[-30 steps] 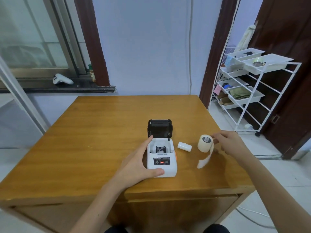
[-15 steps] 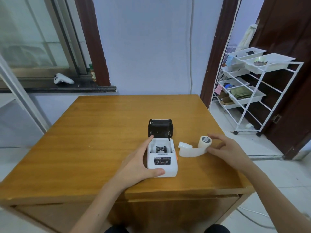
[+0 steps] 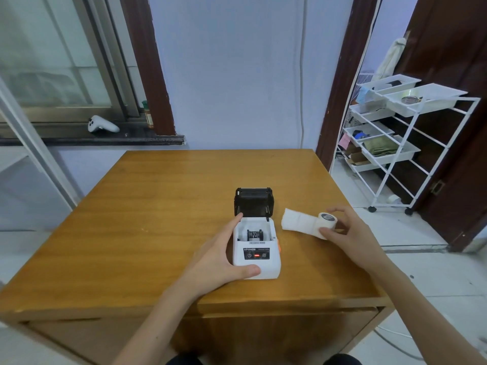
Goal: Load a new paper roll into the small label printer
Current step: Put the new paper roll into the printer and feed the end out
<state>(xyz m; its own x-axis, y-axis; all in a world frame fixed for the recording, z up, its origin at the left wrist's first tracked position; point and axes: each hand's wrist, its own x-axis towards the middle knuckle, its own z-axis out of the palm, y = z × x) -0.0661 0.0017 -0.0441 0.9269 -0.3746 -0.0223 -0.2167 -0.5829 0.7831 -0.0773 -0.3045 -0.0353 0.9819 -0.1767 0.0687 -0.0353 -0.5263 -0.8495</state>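
A small white label printer stands on the wooden table with its black lid swung open at the back. A dark spool shows inside the open bay. My left hand grips the printer's left side, thumb across its front edge. My right hand holds a white paper roll just right of the printer. A loose strip of paper trails from the roll toward the printer and hides whatever lies under it.
A white wire shelving cart with trays stands to the right of the table near a dark door. A white controller lies on the window sill at the back left. The table's front edge is close to my body.
My right hand brought the paper roll left, closer to the printer, and its loose strip now stretches leftward over the spot where a small white roll lay. My left hand has stayed on the printer.
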